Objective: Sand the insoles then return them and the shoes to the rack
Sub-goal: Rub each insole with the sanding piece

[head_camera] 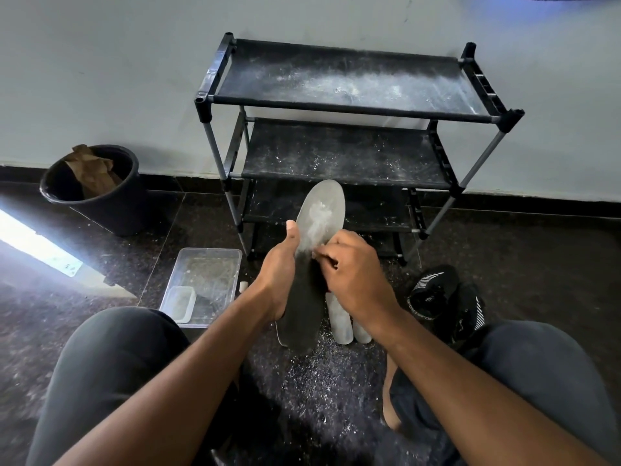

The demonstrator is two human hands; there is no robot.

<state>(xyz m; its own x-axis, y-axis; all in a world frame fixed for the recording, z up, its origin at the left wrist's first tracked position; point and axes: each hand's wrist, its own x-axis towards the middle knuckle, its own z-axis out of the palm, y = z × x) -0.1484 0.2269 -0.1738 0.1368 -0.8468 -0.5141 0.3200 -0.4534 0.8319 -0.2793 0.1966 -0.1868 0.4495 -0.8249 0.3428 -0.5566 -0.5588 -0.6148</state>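
My left hand (280, 270) grips a dark grey insole (321, 216) by its left edge, holding it up lengthwise with the toe pointing at the rack. A pale scuffed patch marks its upper half. My right hand (353, 272) has its fingers curled round a small piece, probably sandpaper, pressed on the insole's middle; the piece is mostly hidden. More pale insoles (339, 319) lie on the floor beneath my hands. A pair of black shoes (443, 294) sits on the floor at the right. The black shoe rack (353, 105) stands against the wall with dusty bare shelves.
A black bucket (95, 193) with brown paper stands at the left by the wall. A clear plastic tray (205, 284) holding a smaller container lies left of my hands. Pale sanding dust (312, 375) covers the dark floor between my knees.
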